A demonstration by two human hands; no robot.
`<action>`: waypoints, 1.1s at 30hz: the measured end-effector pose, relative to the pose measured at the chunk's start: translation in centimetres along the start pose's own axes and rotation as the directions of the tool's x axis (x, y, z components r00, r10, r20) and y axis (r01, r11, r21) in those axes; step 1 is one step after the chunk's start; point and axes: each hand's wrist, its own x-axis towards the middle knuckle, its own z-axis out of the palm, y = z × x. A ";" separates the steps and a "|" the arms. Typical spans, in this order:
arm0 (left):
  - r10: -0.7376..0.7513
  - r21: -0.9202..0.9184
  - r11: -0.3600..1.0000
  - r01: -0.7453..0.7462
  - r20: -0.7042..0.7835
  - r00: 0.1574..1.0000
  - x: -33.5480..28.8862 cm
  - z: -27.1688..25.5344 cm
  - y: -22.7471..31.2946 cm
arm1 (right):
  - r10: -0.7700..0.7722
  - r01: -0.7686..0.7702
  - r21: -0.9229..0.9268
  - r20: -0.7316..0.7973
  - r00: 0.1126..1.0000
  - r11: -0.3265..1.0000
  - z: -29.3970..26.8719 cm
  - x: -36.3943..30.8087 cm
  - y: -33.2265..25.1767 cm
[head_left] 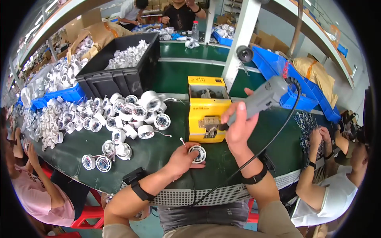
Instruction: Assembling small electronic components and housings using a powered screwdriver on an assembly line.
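My left hand (pixel 180 159) is closed on a white round plastic housing (pixel 197 154) with a ring-shaped face and a thin wire, low over the bench front. My right hand (pixel 241 129) grips a grey corded electric screwdriver (pixel 264 99), tilted down to the left. Its tip is at the metal fitting (pixel 210 125) on the front of a yellow screw feeder (pixel 198 113); whether it touches is hidden by my fingers. The feeder stands on the green bench, just beyond my left hand. To the left lies a heap of similar white housings (pixel 139 113), some with wires.
A black bin (pixel 115 75) of small white parts stands behind the heap, beside a blue tray (pixel 59 97). The screwdriver's black cable (pixel 274 146) loops across my right forearm. A white post (pixel 240 43) rises behind the feeder. People work at left, right and across the bench.
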 end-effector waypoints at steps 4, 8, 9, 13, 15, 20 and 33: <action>0.004 0.031 1.000 -0.004 -0.015 1.000 -0.1 0.1 0.2 | 0.048 -0.047 -0.015 0.006 0.999 0.999 1.2 -0.3 0.2; -0.006 0.012 1.000 0.006 0.001 1.000 0.1 0.2 0.1 | 0.035 -0.035 -0.024 0.032 0.999 0.999 1.3 -0.3 0.9; -0.006 0.010 1.000 0.006 -0.001 1.000 0.1 0.2 0.1 | 0.031 -0.030 -0.033 0.037 0.999 0.999 1.4 -0.3 0.9; -0.001 0.009 1.000 0.001 -0.007 1.000 -0.1 0.3 0.1 | 0.028 -0.024 -0.074 0.054 0.998 0.997 1.2 -0.7 1.1; -0.002 0.003 1.000 0.002 -0.017 1.000 -0.2 0.2 0.1 | 0.016 -0.010 -0.070 0.083 0.996 0.997 1.2 -0.8 1.2; 0.001 0.002 1.000 -0.001 0.000 1.000 -0.2 0.2 0.0 | 0.025 -0.021 -0.046 0.076 0.997 0.999 1.1 -0.8 1.3; 0.013 -0.010 1.000 -0.013 -0.006 1.000 0.1 0.5 0.1 | 0.032 -0.029 -0.033 0.087 0.996 0.999 0.9 -1.0 1.6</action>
